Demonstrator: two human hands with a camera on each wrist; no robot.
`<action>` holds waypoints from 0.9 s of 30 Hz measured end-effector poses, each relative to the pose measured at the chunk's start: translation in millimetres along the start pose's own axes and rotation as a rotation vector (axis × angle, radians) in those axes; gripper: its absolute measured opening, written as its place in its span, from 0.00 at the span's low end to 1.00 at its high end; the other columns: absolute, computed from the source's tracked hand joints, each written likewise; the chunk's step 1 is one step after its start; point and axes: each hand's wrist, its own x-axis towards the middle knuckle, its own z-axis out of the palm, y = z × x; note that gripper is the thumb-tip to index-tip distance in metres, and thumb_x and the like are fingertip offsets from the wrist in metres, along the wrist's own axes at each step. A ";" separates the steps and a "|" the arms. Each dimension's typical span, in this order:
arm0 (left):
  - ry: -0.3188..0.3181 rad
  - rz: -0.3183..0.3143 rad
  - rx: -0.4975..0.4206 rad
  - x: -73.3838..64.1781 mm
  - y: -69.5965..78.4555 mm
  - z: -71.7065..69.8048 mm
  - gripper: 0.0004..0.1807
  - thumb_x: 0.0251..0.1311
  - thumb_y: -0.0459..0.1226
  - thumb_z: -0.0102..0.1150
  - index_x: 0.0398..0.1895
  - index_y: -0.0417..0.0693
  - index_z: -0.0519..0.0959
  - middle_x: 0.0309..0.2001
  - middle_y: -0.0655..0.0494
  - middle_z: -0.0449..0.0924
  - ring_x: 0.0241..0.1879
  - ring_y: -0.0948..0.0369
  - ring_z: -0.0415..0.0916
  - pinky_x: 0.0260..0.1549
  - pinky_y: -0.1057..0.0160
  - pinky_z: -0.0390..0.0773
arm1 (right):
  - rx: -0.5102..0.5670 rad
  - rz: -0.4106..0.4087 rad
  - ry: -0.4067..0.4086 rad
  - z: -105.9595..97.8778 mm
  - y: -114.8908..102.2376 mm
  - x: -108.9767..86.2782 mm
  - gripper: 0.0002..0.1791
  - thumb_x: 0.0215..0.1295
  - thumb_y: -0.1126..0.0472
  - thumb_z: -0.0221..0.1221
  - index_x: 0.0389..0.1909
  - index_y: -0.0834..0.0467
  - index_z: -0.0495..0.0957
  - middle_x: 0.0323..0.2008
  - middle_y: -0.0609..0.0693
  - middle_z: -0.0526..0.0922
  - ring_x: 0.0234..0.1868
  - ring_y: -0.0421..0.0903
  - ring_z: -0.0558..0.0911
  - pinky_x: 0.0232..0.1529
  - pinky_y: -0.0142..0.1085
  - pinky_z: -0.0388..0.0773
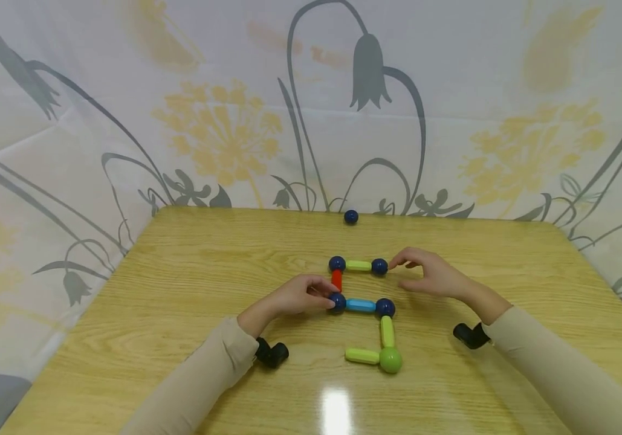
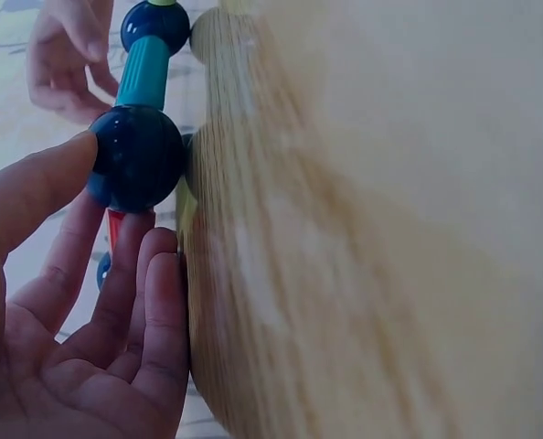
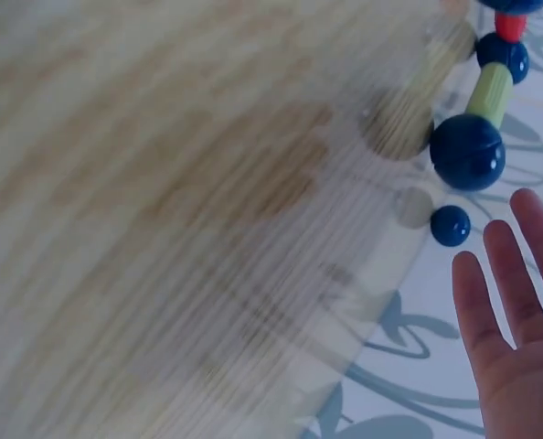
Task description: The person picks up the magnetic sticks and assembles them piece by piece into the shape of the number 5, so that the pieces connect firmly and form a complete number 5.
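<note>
On the table lies an S-shaped chain of balls and rods, apparently a magnetic building set. My left hand [image 1: 302,294] holds the dark blue ball [image 2: 136,159] at its middle left, thumb on one side and fingers on the other. From that ball a red rod [image 1: 336,280] and a blue rod [image 1: 361,305] run out. My right hand [image 1: 434,275] is beside the upper right dark blue ball [image 3: 468,152], fingers spread and holding nothing. A yellow-green rod [image 1: 358,265] joins that ball to the upper left ball [image 1: 336,263].
Nearer me, another dark blue ball [image 1: 385,307] connects by a yellow-green rod [image 1: 387,331] to a light green ball [image 1: 390,360], with one more rod [image 1: 362,356] pointing left. A loose dark blue ball [image 1: 351,217] sits at the table's back edge, before a flowered cloth [image 1: 321,121].
</note>
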 end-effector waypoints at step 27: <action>-0.008 -0.014 -0.023 0.9 -0.1 -0.1 0.13 0.59 0.35 0.61 0.47 0.42 0.79 0.38 0.57 0.78 0.38 0.62 0.75 0.38 0.66 0.75 | 0.036 0.245 -0.064 -1.4 43.6 85.3 0.24 0.62 0.70 0.56 0.59 0.69 0.66 0.52 0.68 0.72 0.53 0.63 0.71 0.53 0.55 0.69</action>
